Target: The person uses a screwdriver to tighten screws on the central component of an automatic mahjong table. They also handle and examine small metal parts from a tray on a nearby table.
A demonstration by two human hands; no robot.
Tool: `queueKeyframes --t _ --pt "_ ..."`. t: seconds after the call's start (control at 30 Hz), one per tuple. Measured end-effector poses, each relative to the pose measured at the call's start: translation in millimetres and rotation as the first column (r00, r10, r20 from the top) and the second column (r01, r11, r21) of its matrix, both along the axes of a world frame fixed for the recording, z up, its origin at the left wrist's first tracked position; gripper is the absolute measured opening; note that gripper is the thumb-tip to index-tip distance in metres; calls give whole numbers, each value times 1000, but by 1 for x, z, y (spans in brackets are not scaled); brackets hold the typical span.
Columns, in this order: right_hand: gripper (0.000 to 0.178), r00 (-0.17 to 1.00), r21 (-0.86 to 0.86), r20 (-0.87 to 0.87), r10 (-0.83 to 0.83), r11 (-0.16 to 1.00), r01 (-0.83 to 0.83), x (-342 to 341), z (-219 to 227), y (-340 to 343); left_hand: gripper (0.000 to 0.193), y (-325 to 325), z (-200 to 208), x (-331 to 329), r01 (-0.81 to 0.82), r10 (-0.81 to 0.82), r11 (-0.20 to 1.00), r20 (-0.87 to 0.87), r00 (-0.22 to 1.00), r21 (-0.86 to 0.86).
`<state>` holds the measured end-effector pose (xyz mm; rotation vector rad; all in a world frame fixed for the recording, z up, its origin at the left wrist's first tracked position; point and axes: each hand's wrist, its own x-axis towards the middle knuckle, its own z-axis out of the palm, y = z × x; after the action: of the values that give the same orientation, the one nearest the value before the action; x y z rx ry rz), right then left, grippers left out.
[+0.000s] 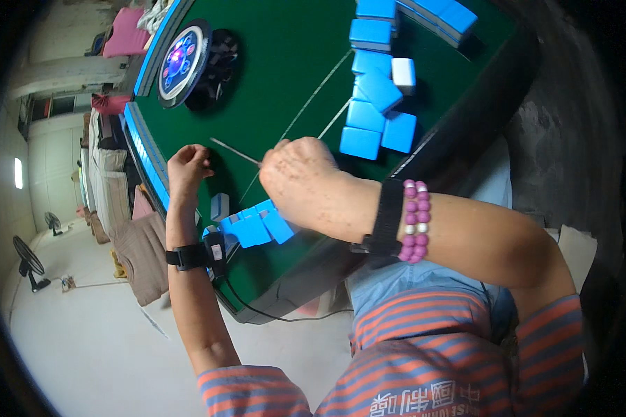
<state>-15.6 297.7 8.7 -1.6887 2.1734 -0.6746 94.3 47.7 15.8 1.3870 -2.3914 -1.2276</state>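
My right hand is closed in a fist over the green table top. Out of it, toward the left, sticks a thin metal rod like a screwdriver shaft; its handle end is hidden in the fist. My left hand hovers at the table's left side, fingers curled and pressed together; whatever they hold, if anything, is too small to make out. Below and between the hands lie several blue-backed mahjong tiles, partly covered by my right hand. One tile stands apart, nearest my left hand.
A round control unit with glowing lights sits raised and tilted on dark parts. More blue mahjong tiles lie loosely at the right, one white tile among them. A black cable runs from my left wrist. A floor fan stands left.
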Motion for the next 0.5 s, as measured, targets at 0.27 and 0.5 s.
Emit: queueKeyframes --t 0.27,0.5 --pt "24 817 -53 510 -269 938 343 3 -4 33 14 -7 7 -12 -54 301 837 -376 876 545" --pt "25 680 -275 706 -195 810 518 14 -6 87 14 16 1 -41 -5 455 690 -429 780 723"
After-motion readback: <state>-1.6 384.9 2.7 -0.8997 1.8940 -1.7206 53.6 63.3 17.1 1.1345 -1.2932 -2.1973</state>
